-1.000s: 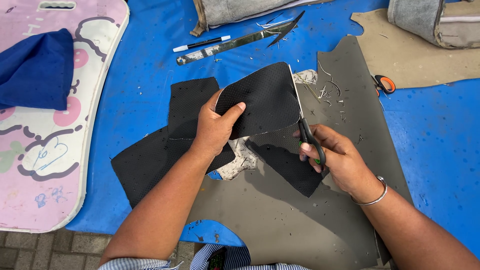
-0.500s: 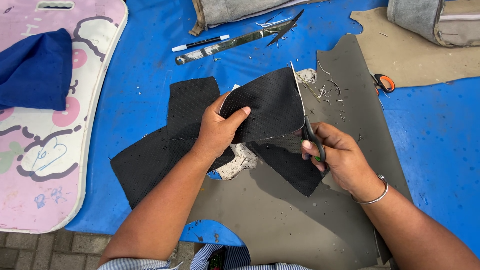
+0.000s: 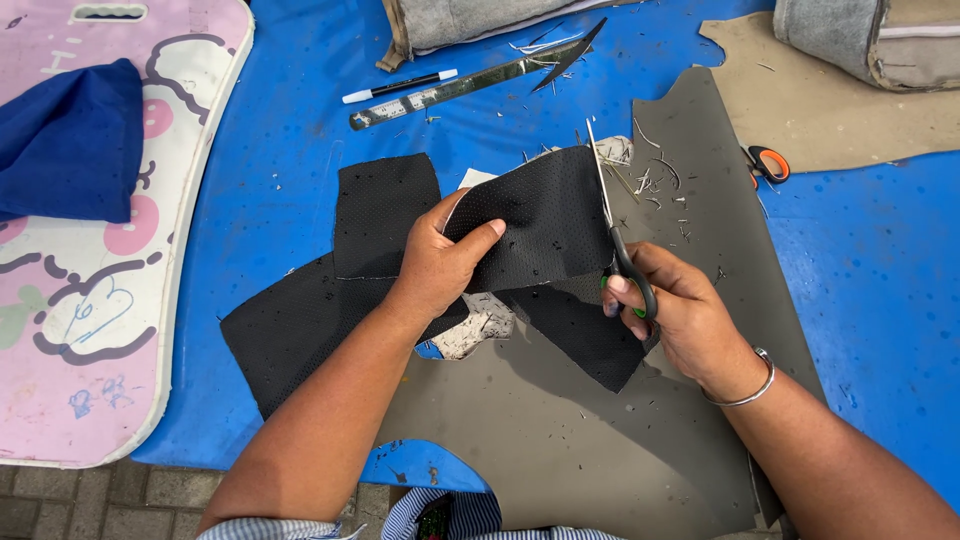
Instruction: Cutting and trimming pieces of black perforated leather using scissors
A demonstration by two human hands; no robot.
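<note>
The left hand (image 3: 440, 265) pinches a black perforated sheet (image 3: 545, 215), lifted above the grey sheet (image 3: 600, 440). The right hand (image 3: 680, 315) grips scissors (image 3: 612, 225) at the black sheet's right edge, blades pointing away from the person, long axis nearly straight up the view.

A blue tarp (image 3: 880, 290) is covering the ground, speckled with tiny trimmings and lying flat under bright, even daylight. Grey paving bricks (image 3: 90, 505) are showing at the bottom left edge past the tarp. A pink cartoon-print mat (image 3: 60, 350) is lying along the left side, with a folded dark blue cloth (image 3: 65, 140) sitting on it. Grey fabric bundles (image 3: 470, 18) are resting along the top edge, another at top right (image 3: 880, 35) lying on a tan sheet (image 3: 840, 125).
</note>
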